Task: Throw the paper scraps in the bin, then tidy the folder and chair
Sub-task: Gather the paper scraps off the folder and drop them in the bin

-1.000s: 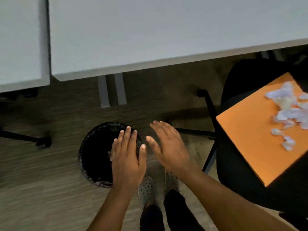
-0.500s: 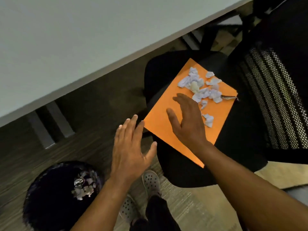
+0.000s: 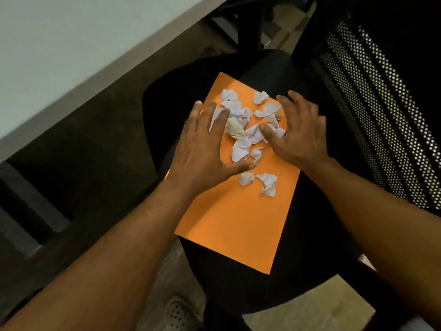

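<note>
An orange folder (image 3: 233,220) lies flat on the seat of a black office chair (image 3: 317,254). Several crumpled white paper scraps (image 3: 243,130) are heaped on the folder's far half, and two more scraps (image 3: 267,182) lie a little nearer. My left hand (image 3: 202,149) rests spread on the left side of the heap, fingers apart, touching the scraps. On the heap's right side my right hand (image 3: 298,132) has its fingers apart and its thumb pressing into the paper. Neither hand has closed around anything. The bin is out of view.
The chair's mesh backrest (image 3: 381,96) rises at the right. A white desk top (image 3: 59,56) fills the upper left, with dark floor beneath it. My shoe (image 3: 176,314) shows at the bottom edge on the carpet.
The view swung from the bin to the chair. Both hands left the bin and moved onto the folder, one settling on each side of the scrap heap.
</note>
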`<state>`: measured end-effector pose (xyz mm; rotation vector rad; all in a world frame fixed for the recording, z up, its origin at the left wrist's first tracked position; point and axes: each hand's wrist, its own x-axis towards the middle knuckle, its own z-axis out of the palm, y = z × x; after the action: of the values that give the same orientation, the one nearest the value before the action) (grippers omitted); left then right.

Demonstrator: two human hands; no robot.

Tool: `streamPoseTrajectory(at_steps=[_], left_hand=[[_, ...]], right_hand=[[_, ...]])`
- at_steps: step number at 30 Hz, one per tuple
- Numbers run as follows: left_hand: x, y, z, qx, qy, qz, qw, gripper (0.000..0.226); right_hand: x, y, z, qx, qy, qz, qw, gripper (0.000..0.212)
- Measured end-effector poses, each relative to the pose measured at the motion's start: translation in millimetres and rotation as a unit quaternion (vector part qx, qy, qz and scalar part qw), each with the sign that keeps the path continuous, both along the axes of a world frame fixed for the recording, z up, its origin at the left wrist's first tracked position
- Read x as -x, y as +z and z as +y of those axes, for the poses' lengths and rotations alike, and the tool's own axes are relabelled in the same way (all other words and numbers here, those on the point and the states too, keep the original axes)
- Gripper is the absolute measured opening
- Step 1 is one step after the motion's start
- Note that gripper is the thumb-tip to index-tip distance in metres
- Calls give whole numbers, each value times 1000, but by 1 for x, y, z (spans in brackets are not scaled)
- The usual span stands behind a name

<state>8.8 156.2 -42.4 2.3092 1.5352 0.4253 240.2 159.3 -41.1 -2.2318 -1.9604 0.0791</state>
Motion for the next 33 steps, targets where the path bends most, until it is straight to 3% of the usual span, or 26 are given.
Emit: streamPoseTrajectory(at_steps=[7, 10, 14, 17, 20, 26, 33], left_hand=[[-29, -7, 55, 51, -89, 24, 995, 121], [-37, -7, 46, 30, -117, 77, 990, 105], [-37, -9, 20, -19, -111, 57, 992, 65], [-34, -14, 9, -83, -93, 82, 989, 44], [-34, -14, 8, -83, -52, 103, 990, 36], [-35, -12, 10, -81, -54, 15, 995, 31], [-21, 20, 5, -105, 71, -166, 978, 28]], right_hand=[[3, -11, 22, 14, 121, -18, 992, 68], [7, -17, 17, -16, 142, -2, 990, 55], [11, -23, 4, -72, 133, 15, 988, 35], [15, -23, -2, -65, 114, 14, 991, 34], [17, -22, -3, -65, 119, 22, 991, 38], [15, -18, -6, -99, 135, 68, 984, 37], [27, 7, 3, -219, 66, 128, 965, 36]])
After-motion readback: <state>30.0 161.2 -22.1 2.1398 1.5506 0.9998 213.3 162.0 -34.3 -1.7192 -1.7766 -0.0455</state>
